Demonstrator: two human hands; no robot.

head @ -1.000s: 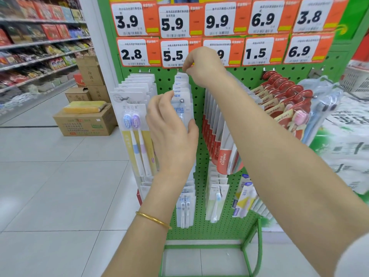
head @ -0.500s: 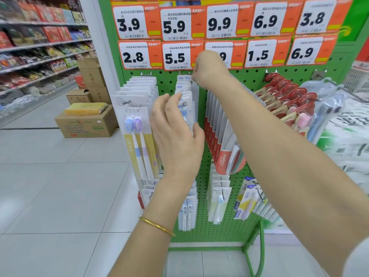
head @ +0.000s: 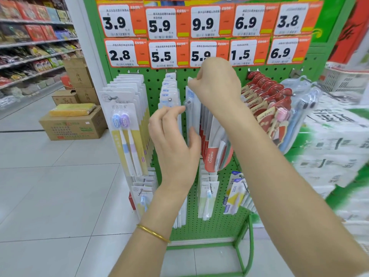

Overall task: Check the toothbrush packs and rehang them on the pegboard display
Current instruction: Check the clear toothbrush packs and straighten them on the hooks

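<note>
One green pegboard [head: 155,90] stands at 12 o'clock, with ten price tags [head: 160,26] up top and five top rows of packs [head: 127,116]. One pack [head: 189,118] points 12 to 6 between my two hands. My right hand [head: 217,84] pinches its top. My left hand [head: 173,142], at 7 o'clock below, holds its side.

Prices and brands on the pegboard [head: 153,86]
Top tags [head: 203,21]: 3.9, 5.9, 9.9, 6.9, 3.8; lower tags [head: 161,54]: 2.8, 5.5, 5.9, 1.5, 6.9. White packs [head: 166,90] read NEW; red pack [head: 211,156], Colgate.
</note>
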